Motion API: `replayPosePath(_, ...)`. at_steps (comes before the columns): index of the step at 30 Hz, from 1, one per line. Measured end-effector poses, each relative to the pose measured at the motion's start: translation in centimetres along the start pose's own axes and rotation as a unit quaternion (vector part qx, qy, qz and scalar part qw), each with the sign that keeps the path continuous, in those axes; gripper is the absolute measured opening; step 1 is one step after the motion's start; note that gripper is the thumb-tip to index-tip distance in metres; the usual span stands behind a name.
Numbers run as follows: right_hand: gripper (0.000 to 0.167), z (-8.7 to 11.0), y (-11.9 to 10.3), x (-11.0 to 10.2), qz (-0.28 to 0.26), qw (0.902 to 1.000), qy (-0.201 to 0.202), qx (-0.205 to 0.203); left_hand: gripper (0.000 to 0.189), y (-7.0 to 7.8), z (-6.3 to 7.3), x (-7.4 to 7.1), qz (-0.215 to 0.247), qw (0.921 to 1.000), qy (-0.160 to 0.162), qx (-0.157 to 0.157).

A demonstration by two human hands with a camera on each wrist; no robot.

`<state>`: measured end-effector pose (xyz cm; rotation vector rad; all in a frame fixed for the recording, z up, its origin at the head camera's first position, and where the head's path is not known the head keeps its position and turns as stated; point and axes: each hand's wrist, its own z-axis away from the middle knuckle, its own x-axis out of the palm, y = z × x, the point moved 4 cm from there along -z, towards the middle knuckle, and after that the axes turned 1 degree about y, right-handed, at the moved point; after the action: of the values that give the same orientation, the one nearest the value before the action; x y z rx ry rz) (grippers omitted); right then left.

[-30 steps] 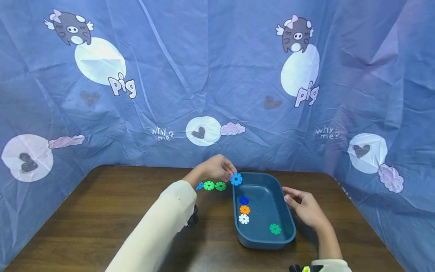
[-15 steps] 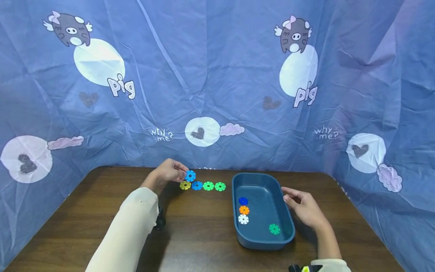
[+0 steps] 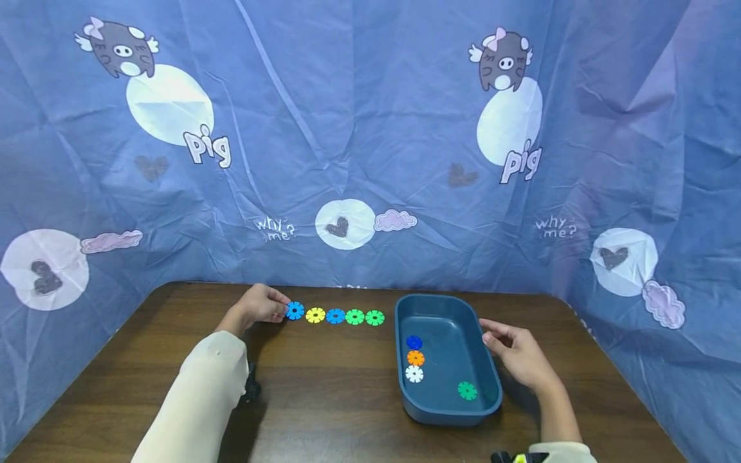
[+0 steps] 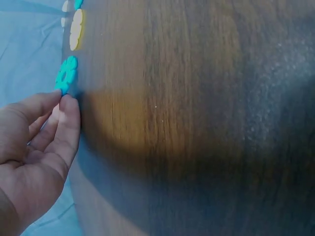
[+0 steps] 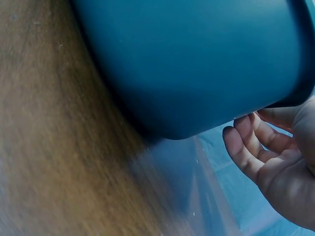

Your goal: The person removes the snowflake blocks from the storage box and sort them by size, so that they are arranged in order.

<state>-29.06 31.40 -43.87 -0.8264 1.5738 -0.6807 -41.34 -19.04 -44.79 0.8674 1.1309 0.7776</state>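
My left hand (image 3: pixel 260 305) pinches a blue notched plastic disc (image 3: pixel 295 310) between thumb and fingertips at the left end of a row. In the left wrist view, the same blue disc (image 4: pixel 67 72) tilts up from the fingertips, close over the table. Rightward from it run a yellow disc (image 3: pixel 315 315), a second blue disc (image 3: pixel 336 316) and two bright green discs (image 3: pixel 365 317). My right hand (image 3: pixel 518 352) touches the right side of a dark blue tub (image 3: pixel 449 415) with relaxed fingers. In the right wrist view, these fingertips (image 5: pixel 241 123) lie against the tub's outer wall.
Inside the tub lie a dark blue disc (image 3: pixel 414 342), an orange disc (image 3: pixel 415 358), a white disc (image 3: pixel 414 374) and a darker green disc (image 3: pixel 467 391). The brown wooden table (image 3: pixel 324 399) ends at a blue printed curtain (image 3: pixel 278 161) behind.
My left hand has carried the blue disc from over the tub's far left corner leftward, past the row, and lowered it beside the yellow disc. The right hand and tub have stayed put.
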Motion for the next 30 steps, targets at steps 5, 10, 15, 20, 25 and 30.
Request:
replayPosePath(5,0.037,0.1,0.1,0.0,-0.003,1.0000,0.000,-0.002,0.017,0.3,0.1,-0.1,-0.003,0.9996,-0.025,0.014)
replayPosePath(10,0.037,0.1,0.1,-0.1,-0.007,1.0000,0.001,-0.003,0.021,0.7,0.1,-0.1,-0.054,0.9984,-0.018,0.004)
replayPosePath(15,0.037,0.1,0.1,0.0,-0.010,0.9999,-0.003,0.001,0.022,1.8,-0.2,-0.3,-0.085,0.9961,-0.009,0.021)
replayPosePath(20,0.037,0.1,0.1,0.0,-0.008,0.9999,-0.003,0.009,0.022,4.8,-1.1,0.9,-0.131,0.9875,-0.019,0.086)
replayPosePath(25,0.037,0.1,0.0,0.0,-0.008,0.9999,-0.002,0.009,0.019,9.3,-1.2,4.5,-0.170,0.9715,-0.048,0.158)
replayPosePath(30,0.037,0.1,0.0,0.0,-0.010,0.9999,-0.002,0.003,0.015,13.3,-0.5,9.5,-0.205,0.9494,-0.087,0.222)
